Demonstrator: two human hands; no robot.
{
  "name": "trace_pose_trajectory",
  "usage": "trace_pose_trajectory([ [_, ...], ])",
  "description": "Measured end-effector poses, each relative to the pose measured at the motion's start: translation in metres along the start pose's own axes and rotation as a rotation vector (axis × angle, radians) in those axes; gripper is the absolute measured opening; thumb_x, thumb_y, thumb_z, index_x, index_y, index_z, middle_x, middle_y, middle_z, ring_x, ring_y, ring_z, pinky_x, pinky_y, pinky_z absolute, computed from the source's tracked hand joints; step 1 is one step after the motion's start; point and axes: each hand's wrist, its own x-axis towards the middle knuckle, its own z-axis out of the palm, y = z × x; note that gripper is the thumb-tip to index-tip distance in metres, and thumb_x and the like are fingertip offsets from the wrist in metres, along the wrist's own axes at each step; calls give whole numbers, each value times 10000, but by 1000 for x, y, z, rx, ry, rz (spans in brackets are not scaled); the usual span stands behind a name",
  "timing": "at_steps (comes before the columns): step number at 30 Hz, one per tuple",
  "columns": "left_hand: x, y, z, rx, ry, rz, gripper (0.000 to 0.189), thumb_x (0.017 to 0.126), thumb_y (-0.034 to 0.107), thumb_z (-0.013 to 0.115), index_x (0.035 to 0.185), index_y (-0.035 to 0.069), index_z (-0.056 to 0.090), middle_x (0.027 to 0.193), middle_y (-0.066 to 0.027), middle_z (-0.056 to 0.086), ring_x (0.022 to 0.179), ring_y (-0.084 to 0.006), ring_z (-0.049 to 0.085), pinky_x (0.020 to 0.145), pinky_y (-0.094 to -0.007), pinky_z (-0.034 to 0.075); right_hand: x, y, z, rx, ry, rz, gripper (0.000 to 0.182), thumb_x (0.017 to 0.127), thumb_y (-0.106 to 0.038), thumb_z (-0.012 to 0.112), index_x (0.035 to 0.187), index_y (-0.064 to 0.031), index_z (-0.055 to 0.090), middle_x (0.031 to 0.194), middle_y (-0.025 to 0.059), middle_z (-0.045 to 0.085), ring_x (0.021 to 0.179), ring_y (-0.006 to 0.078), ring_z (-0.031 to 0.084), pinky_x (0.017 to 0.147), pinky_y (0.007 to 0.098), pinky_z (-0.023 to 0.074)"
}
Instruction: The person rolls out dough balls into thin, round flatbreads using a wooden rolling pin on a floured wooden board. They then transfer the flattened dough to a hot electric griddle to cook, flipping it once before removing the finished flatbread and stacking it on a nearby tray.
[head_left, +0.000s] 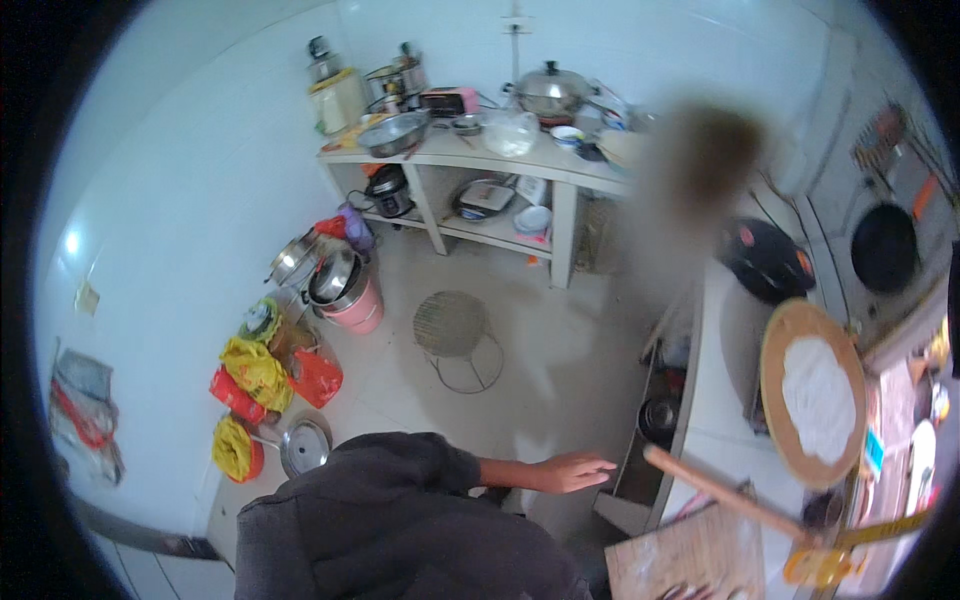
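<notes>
My left hand (576, 474) reaches out to the right from a dark sleeve, its fingers stretched and holding nothing. It is in the air, a little short of the white counter (712, 390). Nearest to its fingertips is the end of a wooden rolling pin (727, 491), which juts past the counter's edge. Below the pin lies a wooden cutting board (682, 555) dusted with white powder. Farther along, a round wooden board (776, 405) carries a flat white sheet of dough (819, 397). My right hand is out of view.
A round stool (451, 324) stands mid-floor. Pots, a pink bucket (360, 311) and plastic bags (255, 371) line the left wall. A table (450, 156) at the back holds a lidded steamer pot (553, 91). On the right sits a black pan (765, 259). A blurred patch hides the back-right corner.
</notes>
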Motion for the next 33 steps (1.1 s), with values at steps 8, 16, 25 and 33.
trace_pose_trajectory([
  [8, -80, -106, -123, -20, 427, -238, 413, 1034, 378, 449, 1212, 62, 647, 1095, -180, 683, 1030, -357, 645, 901, -441, 494, -16, 73, 108, -396, 105, -373, 429, 972, -366, 517, 1309, -105, 563, 1405, 256, 523, 1177, 457, 579, 943, 589, 483],
  [16, -55, -181, -238, -145, 747, -300, 398, 1012, 379, 486, 942, 24, 653, 830, -163, 672, 751, -356, 624, 692, -431, 482, 39, -26, 139, -433, -35, -291, 463, 1006, -321, 451, 1394, -77, 513, 1404, 258, 520, 1194, 448, 567, 983, 574, 459],
  [25, 48, -218, -409, 182, 835, -642, 534, 1021, 448, 438, 822, -32, 558, 720, -236, 571, 628, -378, 576, 620, -482, 431, 382, -300, 192, 72, 67, -241, 473, 1017, -335, 432, 1382, -48, 516, 1390, 268, 526, 1199, 446, 561, 992, 557, 450],
  [33, 126, -244, -591, 286, 1158, -394, 411, 1030, 335, 436, 1175, -16, 595, 1033, -237, 634, 962, -357, 612, 814, -479, 456, 674, -479, 164, 345, 132, -237, 487, 1026, -348, 414, 1372, -22, 518, 1377, 277, 531, 1203, 443, 556, 1001, 542, 443],
])
